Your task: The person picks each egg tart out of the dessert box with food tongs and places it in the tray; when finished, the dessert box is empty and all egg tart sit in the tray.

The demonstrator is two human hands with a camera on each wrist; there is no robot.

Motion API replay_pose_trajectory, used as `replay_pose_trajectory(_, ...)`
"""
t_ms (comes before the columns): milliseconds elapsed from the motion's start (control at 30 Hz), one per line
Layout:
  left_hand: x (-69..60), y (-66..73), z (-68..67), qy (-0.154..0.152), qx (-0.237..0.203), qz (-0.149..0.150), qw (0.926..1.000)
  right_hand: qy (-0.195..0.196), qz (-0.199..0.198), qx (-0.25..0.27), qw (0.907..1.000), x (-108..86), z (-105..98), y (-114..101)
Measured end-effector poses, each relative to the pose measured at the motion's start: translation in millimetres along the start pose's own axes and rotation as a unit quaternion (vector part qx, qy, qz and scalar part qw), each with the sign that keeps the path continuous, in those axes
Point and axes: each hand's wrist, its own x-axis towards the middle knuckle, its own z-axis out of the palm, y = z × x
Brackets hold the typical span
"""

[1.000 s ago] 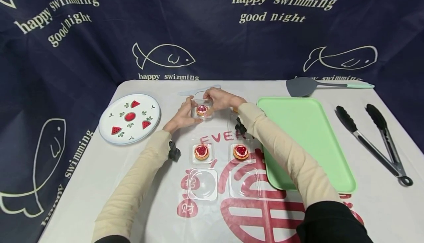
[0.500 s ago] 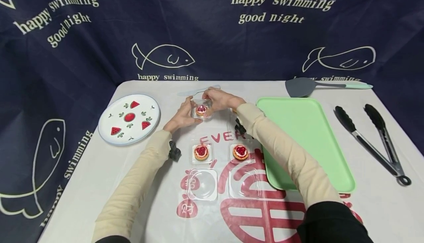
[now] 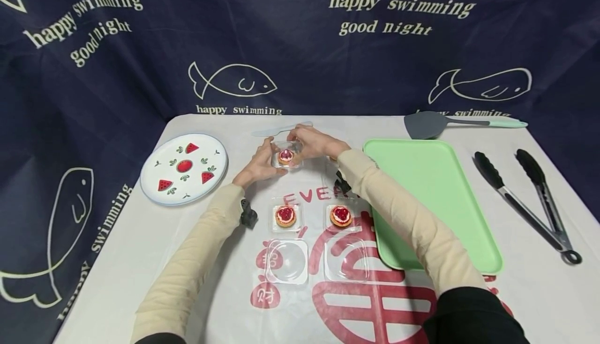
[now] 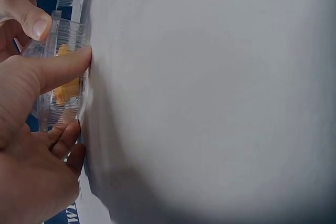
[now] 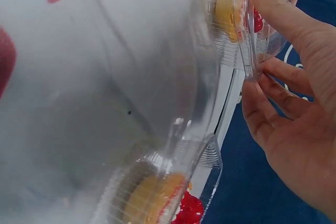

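Note:
Both hands are at a clear plastic box (image 3: 287,147) with a red-topped tart (image 3: 286,156) inside, near the table's back. The left hand (image 3: 261,163) grips the box's left side; in the left wrist view the left hand (image 4: 31,108) has its thumb along the near wall and fingers round the lower end (image 4: 65,114). On the right side, the right hand (image 3: 313,143) grips the box rim. The right wrist view shows the right hand (image 5: 299,82) with thumb and fingers at the box edge, the tart (image 5: 231,14) upright within, and a clear domed lid over it.
Two boxed tarts (image 3: 285,216) (image 3: 340,216) stand nearer, before two clear lids (image 3: 287,261) (image 3: 347,260). Another box lies partly under the right forearm. A patterned plate (image 3: 184,187) is left, a green tray (image 3: 436,193) right, with tongs (image 3: 534,224), a spatula (image 3: 426,124) and a pale knife (image 3: 272,131).

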Motion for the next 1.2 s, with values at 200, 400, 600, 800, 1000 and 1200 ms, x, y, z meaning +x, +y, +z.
replay_pose_trajectory(200, 0.9, 0.1, -0.7, -0.001, 0.006, 0.012, 0.9999, 0.017, -0.014, -0.008, 0.9997, -2.1, -2, -2)
replay_pose_trajectory(400, -0.2, 0.5, -1.0, -0.001, -0.007, 0.019, 0.9998, 0.024, -0.005, -0.002, 0.9997, -5.6, -1, -5)
replay_pose_trajectory(600, -0.1, -1.8, -0.9, 0.004, -0.019, 0.025, 0.9995, 0.04, -0.021, 0.006, 0.999, -10.4, 3, -6)
replay_pose_trajectory(800, -7.1, -1.8, -4.8, -0.007, 0.003, 0.02, 0.9998, 0.04, -0.034, -0.002, 0.9986, -15.7, 2, -13)
replay_pose_trajectory(1000, -18.1, -0.6, -14.6, 0.042, 0.036, 0.096, 0.9939, 0.043, -0.03, -0.006, 0.9986, -23.4, -5, -20)
replay_pose_trajectory(1200, -21.2, 4.5, -19.7, 0.071, 0.108, 0.158, 0.9788, 0.049, -0.039, 0.009, 0.998, -28.7, -10, -23)
